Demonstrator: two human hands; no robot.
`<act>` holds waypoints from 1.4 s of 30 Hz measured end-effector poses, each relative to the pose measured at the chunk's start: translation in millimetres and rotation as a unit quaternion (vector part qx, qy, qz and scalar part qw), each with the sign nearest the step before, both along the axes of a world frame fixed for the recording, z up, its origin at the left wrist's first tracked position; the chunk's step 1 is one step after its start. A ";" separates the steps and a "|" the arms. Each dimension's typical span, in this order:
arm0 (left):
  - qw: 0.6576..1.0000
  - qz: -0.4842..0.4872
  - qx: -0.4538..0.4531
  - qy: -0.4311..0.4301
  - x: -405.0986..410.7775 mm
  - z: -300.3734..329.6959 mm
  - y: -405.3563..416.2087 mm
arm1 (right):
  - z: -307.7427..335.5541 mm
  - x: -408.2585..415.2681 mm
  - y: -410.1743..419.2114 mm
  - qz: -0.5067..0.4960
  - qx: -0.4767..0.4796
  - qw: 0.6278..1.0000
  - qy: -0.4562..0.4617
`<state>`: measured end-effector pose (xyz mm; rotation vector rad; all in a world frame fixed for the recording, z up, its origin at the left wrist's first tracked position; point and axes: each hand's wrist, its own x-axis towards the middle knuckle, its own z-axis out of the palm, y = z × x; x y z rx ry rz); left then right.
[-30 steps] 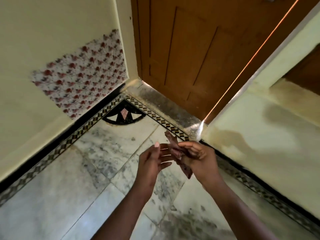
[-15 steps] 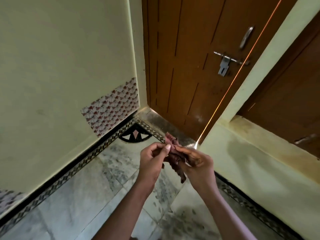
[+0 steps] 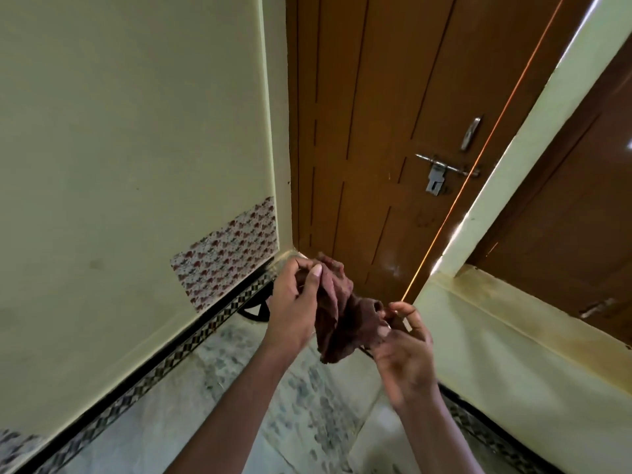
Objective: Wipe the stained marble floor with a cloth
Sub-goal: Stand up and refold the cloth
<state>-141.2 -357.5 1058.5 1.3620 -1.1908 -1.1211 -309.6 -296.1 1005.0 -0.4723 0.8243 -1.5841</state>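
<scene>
A crumpled dark brown cloth (image 3: 345,323) hangs between my two hands, well above the floor. My left hand (image 3: 295,302) grips its upper end, thumb pressed against the fabric. My right hand (image 3: 403,350) pinches the cloth's right edge with thumb and fingers. Below lies the grey-veined marble floor (image 3: 301,398), with dark smudges across its tiles. Part of the cloth is hidden behind my left hand.
A brown wooden door (image 3: 393,131) with a metal latch (image 3: 439,172) closes the corner ahead. Cream walls stand left (image 3: 136,148) and right (image 3: 513,354). A black patterned border (image 3: 164,364) runs along the floor edge. A floral patch (image 3: 229,258) is stuck low on the left wall.
The view has tilted upward, showing more door and less floor. My hands have pulled apart and the cloth is spread wider between them.
</scene>
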 end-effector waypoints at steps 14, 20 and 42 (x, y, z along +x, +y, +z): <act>0.959 -0.272 -0.051 0.062 67.3 103.4 -76.3 | 75.4 24.1 -87.0 0.267 -0.116 0.927 0.235; 0.972 -0.163 0.021 0.169 88.1 71.9 -105.7 | 86.1 44.9 -99.9 0.149 -0.102 0.936 0.302; 0.950 -0.006 0.174 0.261 60.4 -61.9 -58.9 | 66.9 65.0 -124.1 0.041 0.090 0.939 0.330</act>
